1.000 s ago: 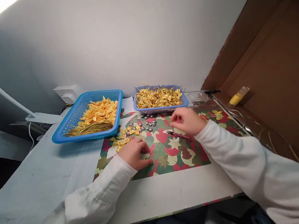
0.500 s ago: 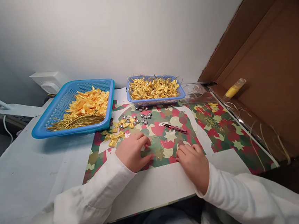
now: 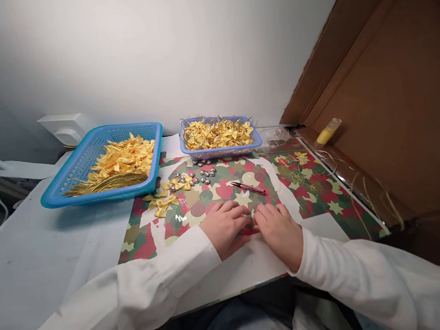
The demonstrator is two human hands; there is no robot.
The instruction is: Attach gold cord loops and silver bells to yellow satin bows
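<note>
My left hand [image 3: 227, 228] rests on the patterned sheet [image 3: 153, 242], its fingers bent towards my right hand. Close beside it, my right hand [image 3: 280, 232] has its fingers curled under. The fingertips of both hands meet near the front of the sheet, and whatever they hold is hidden. Just beyond them lie thread snips [image 3: 248, 187]. Loose yellow ribbon bows [image 3: 163, 206] lie to the left, with several small silver bells [image 3: 207, 173] near them.
A blue basket [image 3: 160, 157] at the left holds yellow bows [image 3: 122, 155] and gold cords [image 3: 106, 184]. Behind the bells stands a smaller basket [image 3: 219, 153] of corded bows. On the right are cord scraps [image 3: 301, 177], a yellow tube [image 3: 328, 132] and a cardboard wall [image 3: 371, 95].
My left hand has moved right, up to my right hand, and its fingers have drawn in. A thin gold cord loop seen between the hands is now hidden. The view has shifted slightly.
</note>
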